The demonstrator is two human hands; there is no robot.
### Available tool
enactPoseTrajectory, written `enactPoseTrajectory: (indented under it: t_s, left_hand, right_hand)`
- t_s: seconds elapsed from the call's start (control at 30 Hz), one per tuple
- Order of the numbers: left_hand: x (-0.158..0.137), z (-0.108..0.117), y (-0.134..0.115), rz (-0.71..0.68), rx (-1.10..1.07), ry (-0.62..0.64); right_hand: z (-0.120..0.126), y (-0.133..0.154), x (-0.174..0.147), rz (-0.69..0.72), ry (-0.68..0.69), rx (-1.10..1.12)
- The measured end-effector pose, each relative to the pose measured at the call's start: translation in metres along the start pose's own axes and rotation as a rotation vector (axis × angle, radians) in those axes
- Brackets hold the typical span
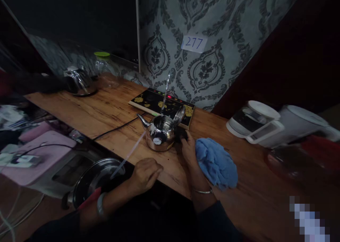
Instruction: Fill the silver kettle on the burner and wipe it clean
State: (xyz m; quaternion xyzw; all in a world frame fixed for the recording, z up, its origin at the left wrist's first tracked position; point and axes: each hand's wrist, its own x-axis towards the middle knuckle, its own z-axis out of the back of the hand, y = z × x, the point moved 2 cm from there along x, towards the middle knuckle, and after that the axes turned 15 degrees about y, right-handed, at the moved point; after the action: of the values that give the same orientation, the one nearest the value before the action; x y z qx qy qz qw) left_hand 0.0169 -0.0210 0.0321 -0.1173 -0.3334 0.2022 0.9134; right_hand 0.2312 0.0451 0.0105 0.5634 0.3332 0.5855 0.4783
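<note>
A shiny steel kettle (159, 137) stands near the front edge of the wooden table, its lid (179, 116) tipped up and its spout towards the left. Around the dark handle at its right side are the fingers of my right hand (189, 148). My left hand (146, 175) is closed in front of the kettle, by the table edge; anything inside its curled fingers is hidden. Close to my right wrist lies a crumpled blue cloth (216, 163). A thin clear tube (130, 152) slants from beside the kettle down to a steel pot (91, 173) below the edge.
Behind the kettle sits a black flowered panel (146, 98) with a red light and an upright metal spout (166, 91). A black cord (117, 127) crosses the wooden table (87, 112). White-handled jugs (253, 119) stand right; another kettle (78, 79) and a green-lidded jar (106, 70) stand left.
</note>
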Motion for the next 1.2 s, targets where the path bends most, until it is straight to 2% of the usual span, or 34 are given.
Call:
enactPoseTrajectory:
  t_s: [0.13, 0.2, 0.27, 0.43, 0.7, 0.9, 1.2]
  left_hand:
    - [0.005, 0.012, 0.019, 0.337, 0.090, -0.264]
    - [0.008, 0.016, 0.030, 0.479, 0.150, -0.288]
    - [0.010, 0.017, 0.040, 0.545, 0.174, -0.234]
    - [0.012, 0.025, 0.053, 0.575, 0.178, -0.076]
    - [0.022, 0.036, 0.072, 0.500, 0.103, 0.076]
    - [0.027, 0.038, 0.072, 0.520, 0.086, 0.104]
    - [0.034, 0.032, 0.059, 0.617, 0.135, 0.075]
  right_hand:
    - [0.000, 0.002, 0.000, -0.015, 0.003, 0.002]
    - [-0.001, 0.003, 0.000, -0.021, -0.005, 0.008]
    - [-0.001, 0.003, 0.000, -0.026, -0.007, -0.001]
    - [0.000, 0.003, 0.001, -0.021, -0.009, -0.017]
    - [0.000, 0.004, 0.000, -0.005, -0.006, -0.030]
    - [0.000, 0.002, 0.000, -0.005, -0.003, -0.031]
    - [0.000, 0.004, 0.000, -0.002, 0.001, -0.017]
